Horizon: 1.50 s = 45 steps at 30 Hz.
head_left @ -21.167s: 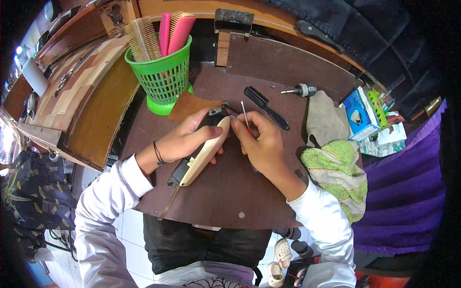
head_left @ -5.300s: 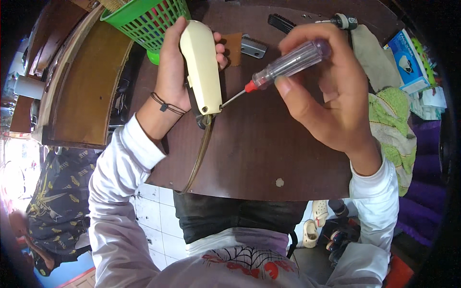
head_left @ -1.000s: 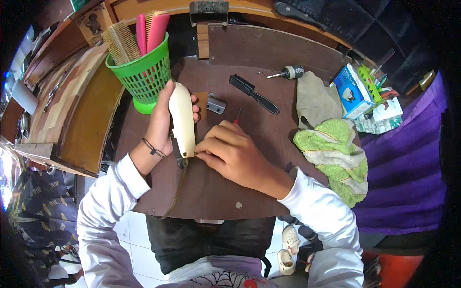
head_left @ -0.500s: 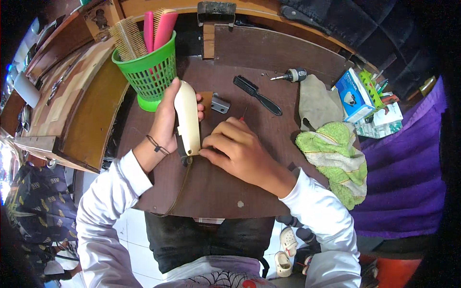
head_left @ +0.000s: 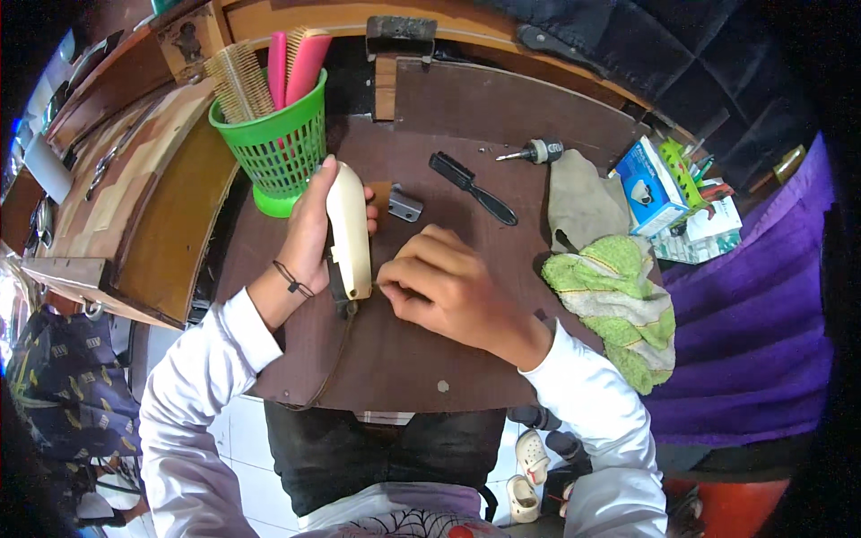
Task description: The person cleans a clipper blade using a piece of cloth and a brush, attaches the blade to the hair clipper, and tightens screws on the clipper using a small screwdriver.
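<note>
My left hand is wrapped around a cream hair clipper, which stands roughly lengthwise with its cord end toward me. The cord runs from that end down to the table's front edge. Beside the clipper's lower end, my right hand is closed in a pinch with its fingers curled. Whatever lies between those fingertips is hidden or too small to name. A metal clipper blade lies on the table just beyond my hands. Farther off to the right is a black-handled brush.
A green basket of combs and brushes stands at the back left. Toward the back right lie a screwdriver, a grey cloth, a blue box and a green-white towel. A wooden drawer unit borders the left.
My right fingers have curled and drawn slightly away from the clipper's end. A small red tip seen past my right hand no longer shows. The view has shifted slightly.
</note>
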{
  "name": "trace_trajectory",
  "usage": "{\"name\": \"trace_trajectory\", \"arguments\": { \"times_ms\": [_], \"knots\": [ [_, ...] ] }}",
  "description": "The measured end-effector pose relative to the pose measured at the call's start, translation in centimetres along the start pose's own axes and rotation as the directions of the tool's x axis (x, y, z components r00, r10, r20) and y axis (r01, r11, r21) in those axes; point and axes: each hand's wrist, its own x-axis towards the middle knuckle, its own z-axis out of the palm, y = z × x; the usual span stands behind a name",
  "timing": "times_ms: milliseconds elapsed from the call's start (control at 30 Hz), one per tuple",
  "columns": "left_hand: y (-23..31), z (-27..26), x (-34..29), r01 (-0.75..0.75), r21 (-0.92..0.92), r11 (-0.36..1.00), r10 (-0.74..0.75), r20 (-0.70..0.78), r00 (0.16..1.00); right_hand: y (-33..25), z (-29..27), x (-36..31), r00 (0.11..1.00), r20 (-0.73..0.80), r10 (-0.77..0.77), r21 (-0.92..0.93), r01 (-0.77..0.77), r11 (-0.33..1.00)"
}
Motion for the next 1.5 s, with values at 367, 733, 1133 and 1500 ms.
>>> {"name": "trace_trajectory", "arguments": {
  "times_ms": [367, 733, 1133, 1500],
  "knots": [
    [0.8, 1.5, -0.6, -0.033, 0.04, 0.999, 0.032, 0.034, 0.999, 10.4, -12.2, 5.2, 0.916, 0.023, 0.401, -0.603, -0.307, 0.736],
    [0.8, 1.4, -0.5, -0.014, 0.109, 0.994, 0.017, -0.026, 1.0, 18.8, -7.3, -0.7, 0.918, -0.136, 0.373, -0.647, -0.367, 0.668],
    [0.4, 1.4, -0.2, 0.026, 0.048, 0.999, -0.027, 0.018, 0.999, 16.9, -9.8, 0.1, 0.917, -0.278, 0.284, -0.511, -0.392, 0.765],
    [1.3, -0.7, 0.0, 0.172, -0.244, 0.954, -0.105, 0.265, 0.958, 10.7, -11.8, 4.6, 0.934, -0.312, 0.175, -0.175, -0.238, 0.955]
  ]
}}
